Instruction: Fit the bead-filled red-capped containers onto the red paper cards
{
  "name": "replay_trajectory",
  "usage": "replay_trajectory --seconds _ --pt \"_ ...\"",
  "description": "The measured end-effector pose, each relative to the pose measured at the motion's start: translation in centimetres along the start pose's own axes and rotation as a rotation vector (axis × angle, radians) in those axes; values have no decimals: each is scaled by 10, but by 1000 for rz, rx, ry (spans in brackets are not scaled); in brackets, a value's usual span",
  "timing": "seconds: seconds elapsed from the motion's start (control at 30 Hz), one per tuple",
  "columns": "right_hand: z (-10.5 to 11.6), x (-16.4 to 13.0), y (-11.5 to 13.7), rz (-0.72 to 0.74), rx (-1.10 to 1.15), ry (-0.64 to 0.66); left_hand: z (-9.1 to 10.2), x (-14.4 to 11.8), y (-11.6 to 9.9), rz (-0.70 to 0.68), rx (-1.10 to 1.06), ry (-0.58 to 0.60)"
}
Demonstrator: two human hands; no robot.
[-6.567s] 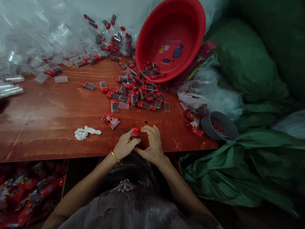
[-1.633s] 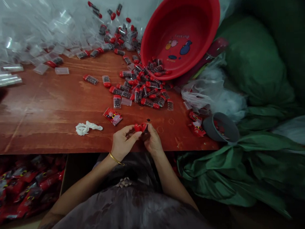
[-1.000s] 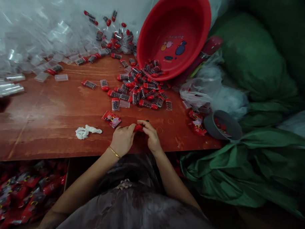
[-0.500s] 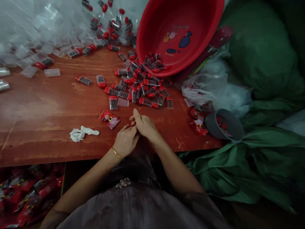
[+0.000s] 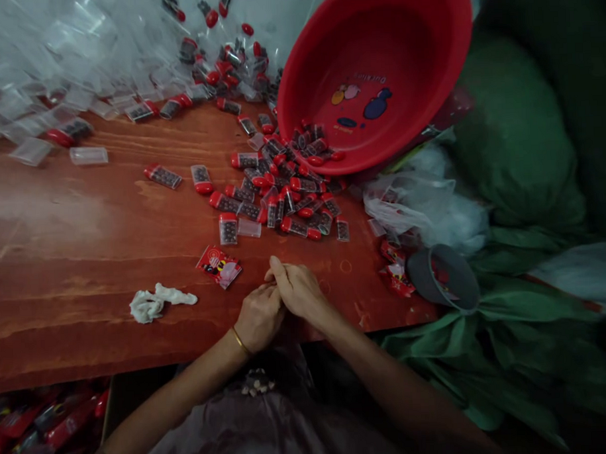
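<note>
Packet (image 5: 219, 265) just beside fingers (image 5: 276, 270)

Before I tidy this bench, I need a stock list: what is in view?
table: one, red-brown wood.
basin: one, red, tipped at the back.
capped vials: many, clear with red caps, spilled before the basin.
clear bags: heap, back left.
sachet: one, red, near the hands.
white scrap: one, front left.
grey cup: one, right edge.
green sacks: several, right.
left hand, right hand: pressed together; contents hidden.

Red basin (image 5: 415, 24) w/ cartoon print; red-capped vials (image 5: 282, 188); green bags (image 5: 508, 134).
</note>
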State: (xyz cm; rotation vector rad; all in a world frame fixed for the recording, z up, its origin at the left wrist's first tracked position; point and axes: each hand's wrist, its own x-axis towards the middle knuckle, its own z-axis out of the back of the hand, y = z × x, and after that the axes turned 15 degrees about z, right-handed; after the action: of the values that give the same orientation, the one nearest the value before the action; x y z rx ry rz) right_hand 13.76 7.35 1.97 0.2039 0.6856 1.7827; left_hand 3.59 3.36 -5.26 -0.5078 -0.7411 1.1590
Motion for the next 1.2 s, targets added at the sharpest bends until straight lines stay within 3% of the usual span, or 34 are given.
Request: replay_trajectory --seconds 0.27,0.53,0.6,0.77,0.87,1.0,1.2 --pt "-4 2 -6 74 61 -77 -2 1 -1 -15 -35 -73" --pt "-8 -4 -8 126 40 -148 -2 1 -2 12 -86 -70" --pt "-11 -1 -12 98 165 -187 0 1 -2 35 -114 -53" --pt "-20 15 -23 -57 777 -309 7 0 -2 217 -202 43" --pt "-23 13 -30 -92 922 -402 9 1 -2 335 -292 78" --pt "-27 -7 -41 -31 890 -445 9 3 -1 399 -371 86" --pt "-28 -31 -39 224 670 -534 11 3 -3 352 -268 104"
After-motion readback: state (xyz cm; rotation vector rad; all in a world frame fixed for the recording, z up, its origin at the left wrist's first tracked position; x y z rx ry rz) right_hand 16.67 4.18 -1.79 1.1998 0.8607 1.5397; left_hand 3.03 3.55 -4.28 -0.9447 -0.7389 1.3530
